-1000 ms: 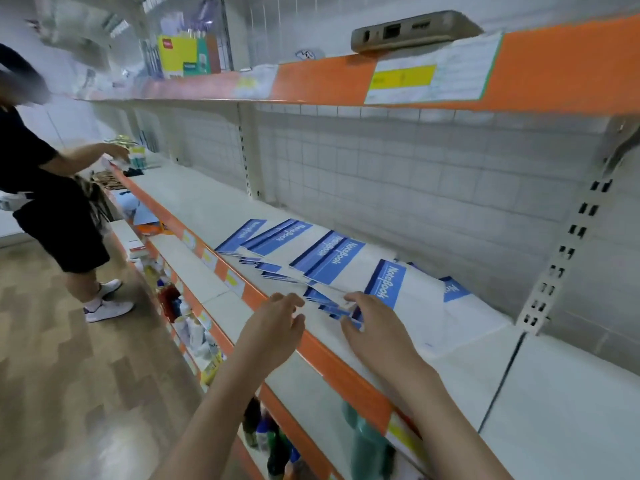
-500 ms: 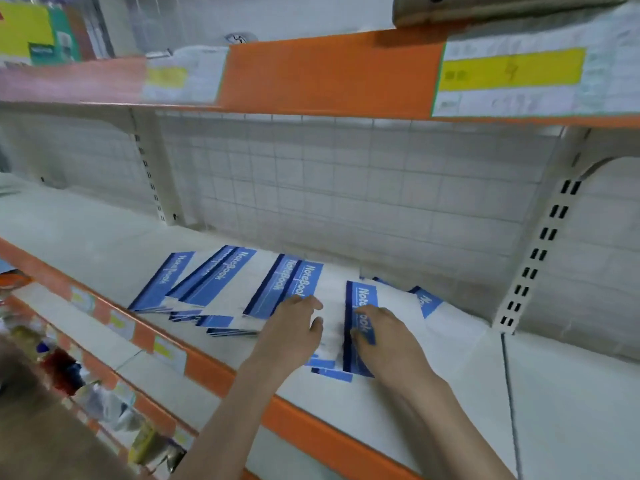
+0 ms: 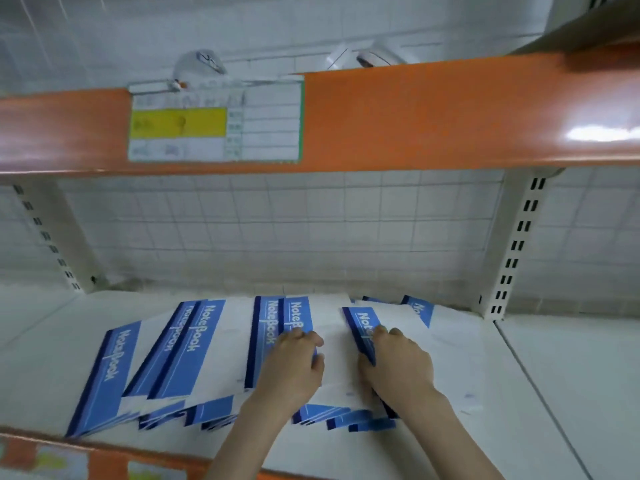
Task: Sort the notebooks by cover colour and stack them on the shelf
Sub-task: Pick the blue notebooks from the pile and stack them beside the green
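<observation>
On the shelf (image 3: 519,375) our left hand (image 3: 294,368) and right hand (image 3: 398,365) grip fanned blue notebooks (image 3: 194,348); next, square them.

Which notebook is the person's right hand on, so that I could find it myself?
Start at the white shelf under the orange rail, where blue-and-white notebooks lie fanned out. The right hand rests on a notebook toward the right of the row. Its blue band tilts the opposite way to its left neighbours', and the fingers cover the end of its title.
</observation>
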